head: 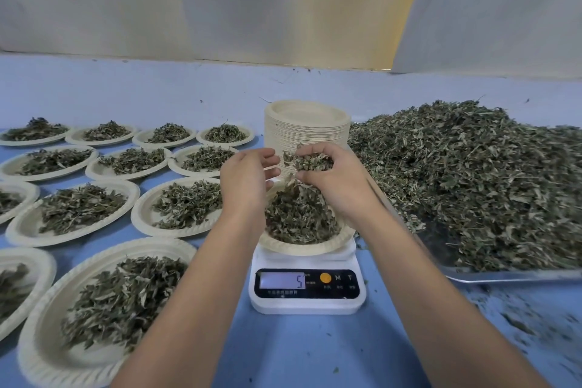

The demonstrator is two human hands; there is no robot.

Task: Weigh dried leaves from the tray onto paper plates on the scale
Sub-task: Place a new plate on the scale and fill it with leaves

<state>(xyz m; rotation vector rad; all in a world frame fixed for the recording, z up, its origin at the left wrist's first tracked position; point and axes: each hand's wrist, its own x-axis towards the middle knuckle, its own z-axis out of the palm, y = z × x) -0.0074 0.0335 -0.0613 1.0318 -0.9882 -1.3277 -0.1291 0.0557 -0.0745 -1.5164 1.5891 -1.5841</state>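
A white digital scale (307,291) stands in the middle of the blue table, its display showing 5. On it sits a paper plate (302,247) holding a heap of dried leaves (299,214). Above that plate my right hand (333,176) grips a clump of dried leaves (310,162) in curled fingers. My left hand (247,179) hovers beside it, fingers straight and relaxed, holding nothing. A metal tray (504,276) at the right carries a big pile of dried leaves (472,173).
A tall stack of unused paper plates (307,126) stands just behind the scale. Several filled paper plates (104,302) cover the table's left half. Loose leaf crumbs (519,321) lie at the front right. A pale curtain (283,3) hangs behind.
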